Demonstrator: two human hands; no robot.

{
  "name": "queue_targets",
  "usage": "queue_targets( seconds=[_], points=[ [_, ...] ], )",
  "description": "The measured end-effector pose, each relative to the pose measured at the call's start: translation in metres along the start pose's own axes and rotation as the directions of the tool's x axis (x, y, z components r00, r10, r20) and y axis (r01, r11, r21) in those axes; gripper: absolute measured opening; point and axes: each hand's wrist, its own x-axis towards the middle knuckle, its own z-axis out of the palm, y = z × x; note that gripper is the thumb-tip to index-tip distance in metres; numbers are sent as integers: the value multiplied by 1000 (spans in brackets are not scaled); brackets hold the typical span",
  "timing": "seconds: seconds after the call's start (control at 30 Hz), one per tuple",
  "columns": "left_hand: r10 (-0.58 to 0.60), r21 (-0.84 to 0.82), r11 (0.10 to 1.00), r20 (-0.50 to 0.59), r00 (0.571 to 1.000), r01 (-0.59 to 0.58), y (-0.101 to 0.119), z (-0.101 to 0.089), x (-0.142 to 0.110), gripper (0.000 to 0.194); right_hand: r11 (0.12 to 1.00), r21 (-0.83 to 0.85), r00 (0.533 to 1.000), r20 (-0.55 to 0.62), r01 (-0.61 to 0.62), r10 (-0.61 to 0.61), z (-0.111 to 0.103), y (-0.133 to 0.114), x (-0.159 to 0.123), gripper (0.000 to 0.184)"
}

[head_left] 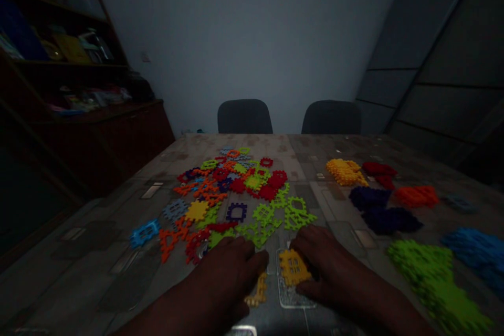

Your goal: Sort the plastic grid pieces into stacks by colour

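Near the front edge of the table, my left hand (230,273) is closed on a yellow toothed building tile (258,293), mostly hidden by the fingers. Just to its right, my right hand (325,260) grips a yellow window tile (293,268) with a small grid in its middle. The two yellow pieces are apart. Beyond my hands spreads a loose pile of mixed tiles; its closest ones include green triangle frames (260,231), a red piece (195,245) and a purple square frame (237,212).
Sorted stacks lie on the right: yellow (345,171), red (378,169), purple (389,219), orange (416,196), green (433,273) and blue (478,252). A blue tile (145,233) lies at the left. Two chairs (244,115) stand behind the patterned table (118,252).
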Motion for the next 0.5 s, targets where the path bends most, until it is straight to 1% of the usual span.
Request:
queue_targets(
  seconds=[0.17,0.2,0.37,0.5],
  points=[
    [12,-4,1000,-13,1000,-12,1,0,-2,58,1000,14,1000,-17,-4,4,0,2,-2,56],
    [17,-2,1000,-13,1000,-17,2,0,-3,58,1000,18,1000,-22,-2,2,1,2,-3,55],
    [20,23,1000,3,1000,-20,5,-3,1,59,999,-24,999,-22,32,-33,1,2,-4,40],
    [14,24,1000,4,1000,-14,6,-3,4,58,994,-92,998,-1,57,-57,0,1,-3,38]
  ],
)
